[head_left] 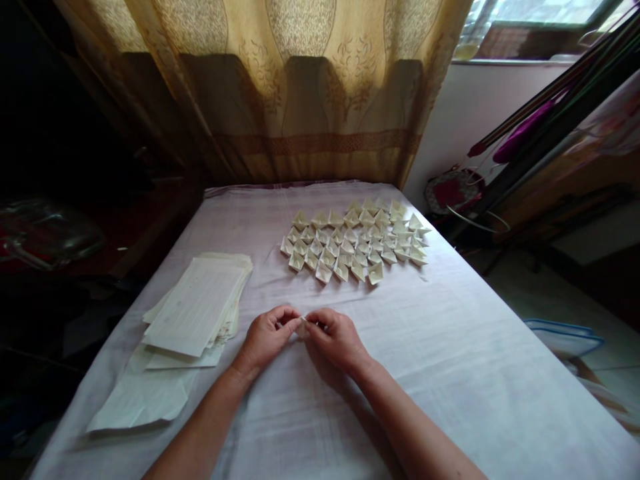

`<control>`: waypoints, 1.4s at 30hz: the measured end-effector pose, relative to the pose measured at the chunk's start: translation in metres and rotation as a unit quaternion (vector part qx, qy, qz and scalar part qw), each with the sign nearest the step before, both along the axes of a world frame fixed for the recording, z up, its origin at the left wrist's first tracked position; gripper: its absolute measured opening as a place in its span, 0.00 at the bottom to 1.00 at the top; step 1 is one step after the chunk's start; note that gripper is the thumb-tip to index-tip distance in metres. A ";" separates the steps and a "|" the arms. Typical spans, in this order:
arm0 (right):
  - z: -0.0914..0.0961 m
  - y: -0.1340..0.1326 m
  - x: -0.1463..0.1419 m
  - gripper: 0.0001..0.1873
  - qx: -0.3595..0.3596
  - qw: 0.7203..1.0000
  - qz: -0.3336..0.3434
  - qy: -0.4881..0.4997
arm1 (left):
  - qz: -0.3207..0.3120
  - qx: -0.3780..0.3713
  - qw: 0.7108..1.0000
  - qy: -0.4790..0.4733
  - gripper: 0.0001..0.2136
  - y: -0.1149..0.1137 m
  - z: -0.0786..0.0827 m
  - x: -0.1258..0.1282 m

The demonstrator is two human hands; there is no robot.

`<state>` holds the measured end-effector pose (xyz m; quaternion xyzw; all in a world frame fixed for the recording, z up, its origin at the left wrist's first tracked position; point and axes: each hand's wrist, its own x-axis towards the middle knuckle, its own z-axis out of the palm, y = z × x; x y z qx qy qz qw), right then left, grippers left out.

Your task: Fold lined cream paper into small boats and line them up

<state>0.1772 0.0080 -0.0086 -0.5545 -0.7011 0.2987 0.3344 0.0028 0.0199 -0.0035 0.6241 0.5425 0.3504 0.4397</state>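
Between my fingertips, over the middle of the table, is a small folded piece of paper (302, 328). My left hand (270, 335) pinches its left side with thumb and forefinger. From the other side my right hand (336, 337) grips it the same way. Most of the folded paper is hidden by the fingers. Beyond my hands, several small folded paper boats (350, 243) stand in close rows. To the left of my left hand lies a stack of paper sheets (195, 307), with loose, creased sheets sticking out beneath it.
A pale checked cloth covers the table (440, 373). Behind its far edge hangs a gold patterned curtain (300, 93). On the right, past the table edge, are a patterned bag (453, 190), slanting poles and a blue-rimmed plastic container (565, 338).
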 end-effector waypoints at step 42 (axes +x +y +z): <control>-0.011 0.001 -0.009 0.09 0.015 0.984 -0.097 0.151 | 0.096 -0.086 0.988 -0.091 0.16 0.002 -0.006 -0.011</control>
